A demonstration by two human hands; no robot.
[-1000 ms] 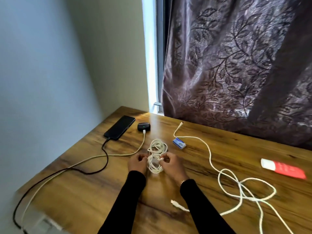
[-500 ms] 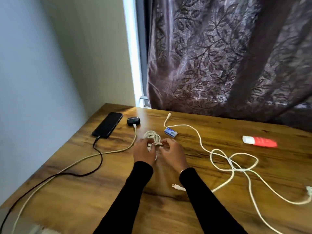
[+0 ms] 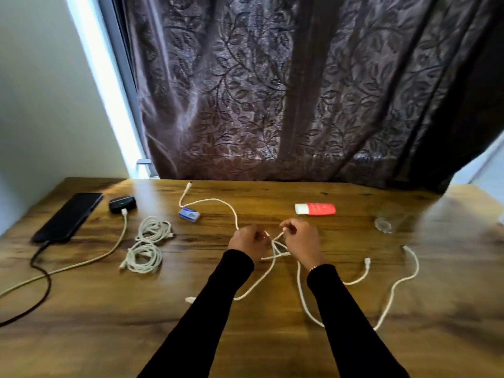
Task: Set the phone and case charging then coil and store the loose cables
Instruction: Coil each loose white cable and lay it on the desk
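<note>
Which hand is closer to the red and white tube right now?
Right. The right hand sits just below the red and white tube; the left hand is farther off to the tube's left.

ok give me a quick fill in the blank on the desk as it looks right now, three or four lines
1. The phone lies at the ____ end of the desk.
2. The white plug is in the black ____ beside the phone.
3. Both hands, left hand and right hand, hold the loose ____ cable.
4. The coiled cable lies between the phone and the ____ hand.

Missing words: left; case; white; left
</note>
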